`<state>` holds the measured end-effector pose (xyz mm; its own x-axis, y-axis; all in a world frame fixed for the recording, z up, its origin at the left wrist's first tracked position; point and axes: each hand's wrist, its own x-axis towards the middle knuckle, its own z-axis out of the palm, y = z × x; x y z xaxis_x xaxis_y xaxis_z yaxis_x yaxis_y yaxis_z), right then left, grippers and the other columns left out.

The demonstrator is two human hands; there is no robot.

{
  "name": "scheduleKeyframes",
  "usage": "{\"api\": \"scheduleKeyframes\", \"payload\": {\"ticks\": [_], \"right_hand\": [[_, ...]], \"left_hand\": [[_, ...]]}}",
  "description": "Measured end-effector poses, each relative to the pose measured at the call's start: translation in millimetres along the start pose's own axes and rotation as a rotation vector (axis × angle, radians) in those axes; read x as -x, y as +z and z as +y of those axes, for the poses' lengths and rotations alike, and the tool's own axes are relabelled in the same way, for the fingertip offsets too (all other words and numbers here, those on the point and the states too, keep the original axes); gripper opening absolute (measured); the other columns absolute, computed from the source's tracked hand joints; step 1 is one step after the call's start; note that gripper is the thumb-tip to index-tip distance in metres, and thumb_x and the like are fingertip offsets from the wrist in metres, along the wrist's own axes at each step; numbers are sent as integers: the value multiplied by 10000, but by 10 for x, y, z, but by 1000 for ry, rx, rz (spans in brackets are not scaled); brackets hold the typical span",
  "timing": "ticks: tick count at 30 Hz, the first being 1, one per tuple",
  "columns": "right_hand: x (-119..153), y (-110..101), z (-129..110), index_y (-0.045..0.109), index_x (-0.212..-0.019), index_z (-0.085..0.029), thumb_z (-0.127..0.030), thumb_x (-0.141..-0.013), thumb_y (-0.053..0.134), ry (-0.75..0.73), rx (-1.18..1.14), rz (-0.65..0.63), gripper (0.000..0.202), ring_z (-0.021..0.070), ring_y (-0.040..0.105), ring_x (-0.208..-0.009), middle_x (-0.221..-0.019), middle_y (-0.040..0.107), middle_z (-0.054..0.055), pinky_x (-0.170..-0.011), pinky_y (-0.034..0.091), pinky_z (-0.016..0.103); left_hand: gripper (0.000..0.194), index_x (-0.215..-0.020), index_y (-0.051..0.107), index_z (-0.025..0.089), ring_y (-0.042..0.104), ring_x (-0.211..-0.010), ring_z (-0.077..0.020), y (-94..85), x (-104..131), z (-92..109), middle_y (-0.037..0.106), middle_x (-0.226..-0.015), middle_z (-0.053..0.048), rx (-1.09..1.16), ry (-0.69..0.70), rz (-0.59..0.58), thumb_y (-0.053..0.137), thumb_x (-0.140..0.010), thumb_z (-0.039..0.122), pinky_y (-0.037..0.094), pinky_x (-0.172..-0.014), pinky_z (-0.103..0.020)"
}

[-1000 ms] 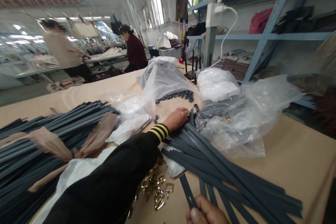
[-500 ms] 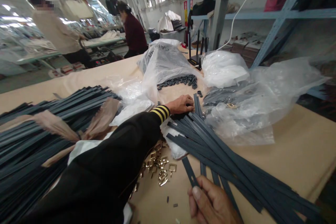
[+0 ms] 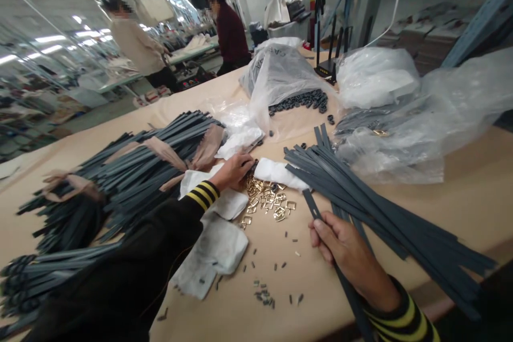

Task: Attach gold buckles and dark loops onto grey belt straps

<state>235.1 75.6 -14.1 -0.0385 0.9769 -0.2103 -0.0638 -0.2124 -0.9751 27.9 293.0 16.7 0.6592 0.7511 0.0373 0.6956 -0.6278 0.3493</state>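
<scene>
My right hand (image 3: pixel 336 235) pinches a dark blue-grey strap (image 3: pixel 311 204) near its end, where a slot is cut. The strap runs down past my wrist. Beyond the pile of gold buckles (image 3: pixel 272 200), my left hand (image 3: pixel 237 170) is closed, fingers curled at the pile's far left edge. A small dark piece shows at its fingertips; its kind is unclear. A folded white cloth (image 3: pixel 280 172) lies just right of that hand. More loose straps (image 3: pixel 360 197) are heaped right of the buckles, partly behind my right hand.
Bundled straps (image 3: pixel 148 171) tied with brown strips cover the left side. A clear plastic bag (image 3: pixel 276 72) spills small black loops (image 3: pixel 304 100); other plastic bags (image 3: pixel 401 133) lie at right. Small dark bits (image 3: pixel 264 296) are scattered in front. Two people stand in the background.
My left hand has moved left, from beside the strap ends to the far edge of the buckle pile. My right hand keeps its strap. The view has shifted, showing more of the table.
</scene>
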Motion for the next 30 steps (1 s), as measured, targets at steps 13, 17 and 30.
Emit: {"api": "scheduleKeyframes", "payload": {"ticks": [13, 17, 30], "right_hand": [[-4, 10, 27, 511, -832, -146, -425, -824, 444, -104, -31, 70, 286, 39, 371, -393, -656, 517, -16, -324, 312, 156], [-3, 18, 30, 513, -831, -152, -436, -812, 455, -118, -21, 89, 290, 42, 379, -395, -651, 518, -23, -325, 313, 157], [-16, 28, 46, 512, -828, -145, -446, -797, 462, -157, -22, 122, 306, 36, 383, -394, -646, 514, -21, -325, 311, 149]], "left_hand": [[363, -1172, 448, 191, 445, -1093, -199, 222, 1025, 827, 473, -1185, -109, 170, 85, 58, 418, -815, 130, 380, -935, -390], [259, -1064, 507, 189, 468, -1005, -205, 249, 1186, 1014, 497, -1084, -104, 91, 22, 286, 417, -824, 152, 422, -848, -390], [154, -744, 570, 139, 547, -782, -240, 456, 695, 1216, 561, -785, -117, -137, -73, 10, 420, -781, 131, 435, -707, -365]]}}
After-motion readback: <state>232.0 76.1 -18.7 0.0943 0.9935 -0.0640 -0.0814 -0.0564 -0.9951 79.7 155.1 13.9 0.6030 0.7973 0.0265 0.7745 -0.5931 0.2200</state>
